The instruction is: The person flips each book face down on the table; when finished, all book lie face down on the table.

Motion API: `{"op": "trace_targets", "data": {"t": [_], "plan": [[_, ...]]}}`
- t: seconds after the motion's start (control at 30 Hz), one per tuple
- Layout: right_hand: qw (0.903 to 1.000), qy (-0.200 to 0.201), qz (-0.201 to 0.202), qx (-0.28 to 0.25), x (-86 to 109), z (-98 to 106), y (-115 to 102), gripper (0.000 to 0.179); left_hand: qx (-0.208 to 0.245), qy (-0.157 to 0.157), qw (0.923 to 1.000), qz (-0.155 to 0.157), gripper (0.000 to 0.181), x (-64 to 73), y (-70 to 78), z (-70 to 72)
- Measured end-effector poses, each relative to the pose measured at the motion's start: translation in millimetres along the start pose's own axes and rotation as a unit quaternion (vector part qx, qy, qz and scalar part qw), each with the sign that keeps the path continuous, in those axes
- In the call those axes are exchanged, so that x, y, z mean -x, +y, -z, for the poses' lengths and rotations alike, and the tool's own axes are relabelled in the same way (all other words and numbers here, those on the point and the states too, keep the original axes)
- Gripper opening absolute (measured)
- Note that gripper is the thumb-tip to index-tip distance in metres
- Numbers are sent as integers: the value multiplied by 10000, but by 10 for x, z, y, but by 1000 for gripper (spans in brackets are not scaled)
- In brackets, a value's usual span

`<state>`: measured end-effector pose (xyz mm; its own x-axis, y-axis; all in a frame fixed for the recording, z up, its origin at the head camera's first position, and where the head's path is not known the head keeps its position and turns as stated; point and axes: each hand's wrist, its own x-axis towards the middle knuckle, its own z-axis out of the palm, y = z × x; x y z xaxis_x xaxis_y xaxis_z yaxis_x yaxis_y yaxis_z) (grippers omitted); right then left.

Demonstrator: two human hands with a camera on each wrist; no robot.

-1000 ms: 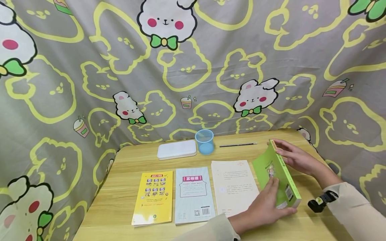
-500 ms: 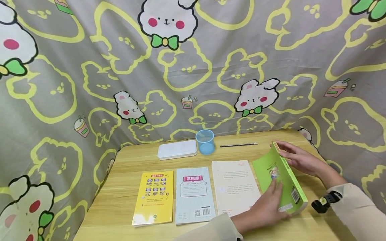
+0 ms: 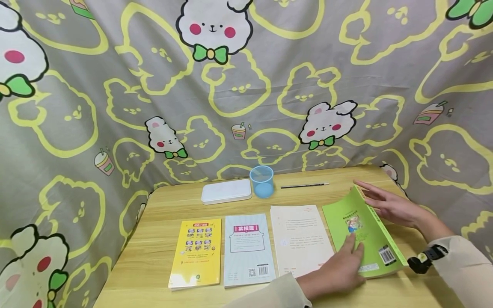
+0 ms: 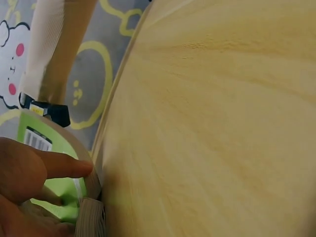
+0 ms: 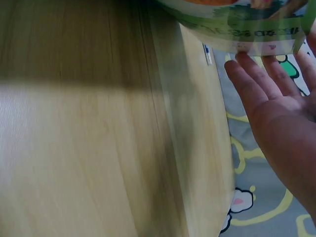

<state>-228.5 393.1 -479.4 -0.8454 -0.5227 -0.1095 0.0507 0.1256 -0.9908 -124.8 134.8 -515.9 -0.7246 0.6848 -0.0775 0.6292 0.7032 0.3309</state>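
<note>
A green book (image 3: pixel 356 231) lies back cover up at the right of the table, its spine side raised and tilted. My left hand (image 3: pixel 337 269) rests on it at the lower left, fingers laid along the cover. In the left wrist view, the thumb (image 4: pixel 69 166) touches the bottom page edge. My right hand (image 3: pixel 393 207) is at the far end of the spine, its fingers spread and fairly straight. Seen from the right wrist, those fingertips (image 5: pixel 242 58) touch or nearly touch the raised book's illustrated underside (image 5: pixel 256 24).
Left of the green book lie a cream book (image 3: pixel 300 239), a light blue book (image 3: pixel 248 248) and a yellow book (image 3: pixel 196 252) in a row. Behind them are a white case (image 3: pixel 226 191), a blue cup (image 3: pixel 262 184) and a pencil (image 3: pixel 304 185). Patterned cloth (image 3: pixel 246 85) surrounds the table.
The green book has tipped down to the right, from nearly upright spine to a low tilt, showing more cover. My right hand has moved right and down with the spine, its fingers loosening.
</note>
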Motion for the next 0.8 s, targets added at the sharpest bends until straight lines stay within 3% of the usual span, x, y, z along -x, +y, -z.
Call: {"op": "trace_targets", "data": {"t": [0.1,0.3,0.47,0.8], "plan": [[9999,-135,82,-1,35,48,38,67,-170,-52,9998,-49,88,7,4,7],[9991,-62,40,420,94,151,145,68,-525,-166,9983,-180,77,7,12,22],[9989,-25,156,443,106,189,211,69,-732,-233,9967,-269,71,-2,16,39],[9956,408,246,803,126,211,326,68,-884,-271,9953,-275,67,-21,4,27]]}}
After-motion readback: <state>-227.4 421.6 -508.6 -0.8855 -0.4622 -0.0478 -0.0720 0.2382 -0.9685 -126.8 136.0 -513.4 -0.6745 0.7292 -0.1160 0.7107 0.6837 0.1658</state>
